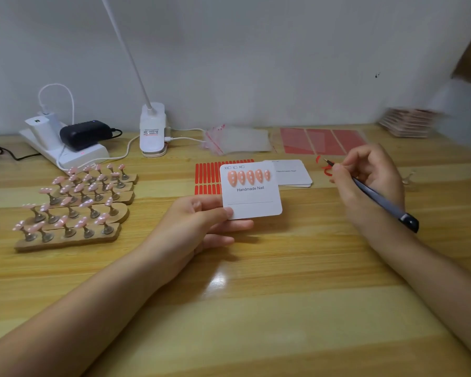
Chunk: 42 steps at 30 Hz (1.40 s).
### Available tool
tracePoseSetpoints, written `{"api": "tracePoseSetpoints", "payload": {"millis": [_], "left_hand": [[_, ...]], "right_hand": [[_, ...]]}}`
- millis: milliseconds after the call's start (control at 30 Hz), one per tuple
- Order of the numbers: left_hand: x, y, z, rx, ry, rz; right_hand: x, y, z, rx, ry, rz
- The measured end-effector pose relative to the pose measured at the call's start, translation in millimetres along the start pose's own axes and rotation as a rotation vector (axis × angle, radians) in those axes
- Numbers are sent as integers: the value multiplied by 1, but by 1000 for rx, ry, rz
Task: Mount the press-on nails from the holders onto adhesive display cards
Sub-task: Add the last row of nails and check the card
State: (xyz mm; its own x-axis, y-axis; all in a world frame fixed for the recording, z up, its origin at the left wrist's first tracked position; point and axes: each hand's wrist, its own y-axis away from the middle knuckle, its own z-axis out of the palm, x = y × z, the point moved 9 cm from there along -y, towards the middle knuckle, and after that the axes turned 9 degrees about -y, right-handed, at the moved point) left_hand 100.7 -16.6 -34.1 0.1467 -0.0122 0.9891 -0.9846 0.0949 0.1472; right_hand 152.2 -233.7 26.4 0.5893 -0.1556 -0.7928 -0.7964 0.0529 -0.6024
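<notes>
My left hand [201, 221] pinches a white display card [252, 201] by its lower left corner, just above the table. Several pink press-on nails [249, 177] sit in a row on it above the words "Handmade Nail". My right hand [365, 180] grips a dark pen-like tool [378, 198], its tip pointing up and left near red peeled strips [325, 170]. Wooden holders [71, 208] with several pink nails on metal stands lie at the left. A stack of blank cards [294, 174] lies behind the held card.
A red sheet of adhesive strips [207, 176] lies under the card. Clear bags [237, 140] and red adhesive sheets [321, 141] lie further back. A power strip with chargers [65, 142] and a lamp base [152, 130] stand at the back left. A stack of cards [408, 122] is far right.
</notes>
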Motion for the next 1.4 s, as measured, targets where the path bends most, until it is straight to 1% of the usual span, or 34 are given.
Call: {"api": "tracePoseSetpoints", "payload": {"millis": [233, 367, 533, 600, 700, 767, 933, 1000, 1100, 1167, 1267, 1400], "left_hand": [[0, 0, 1, 7, -1, 3], [0, -1, 1, 7, -5, 0], [0, 0, 1, 10, -6, -4], [0, 0, 1, 17, -4, -6], [0, 1, 1, 17, -3, -11], [0, 0, 1, 16, -5, -14], [1, 0, 1, 11, 0, -4], [0, 0, 0, 12, 7, 3], [1, 0, -1, 20, 29, 20], [1, 0, -2, 28, 35, 32], [1, 0, -3, 26, 33, 45], [2, 1, -2, -4, 32, 59]], "right_hand": [[29, -13, -27, 94, 155, 127], [37, -14, -23, 65, 239, 149], [47, -16, -22, 13, 321, 225], [44, -16, -24, 37, 324, 198], [30, -14, -30, 132, 284, 116], [20, -12, -29, 138, 248, 59], [-4, -1, -6, 31, 47, -28], [-10, 7, 9, -65, -5, -36], [-12, 19, 31, -208, -81, 3], [-12, 23, 38, -238, -77, 39], [-9, 23, 40, -233, -69, 118], [-3, 25, 43, -251, -90, 186]]}}
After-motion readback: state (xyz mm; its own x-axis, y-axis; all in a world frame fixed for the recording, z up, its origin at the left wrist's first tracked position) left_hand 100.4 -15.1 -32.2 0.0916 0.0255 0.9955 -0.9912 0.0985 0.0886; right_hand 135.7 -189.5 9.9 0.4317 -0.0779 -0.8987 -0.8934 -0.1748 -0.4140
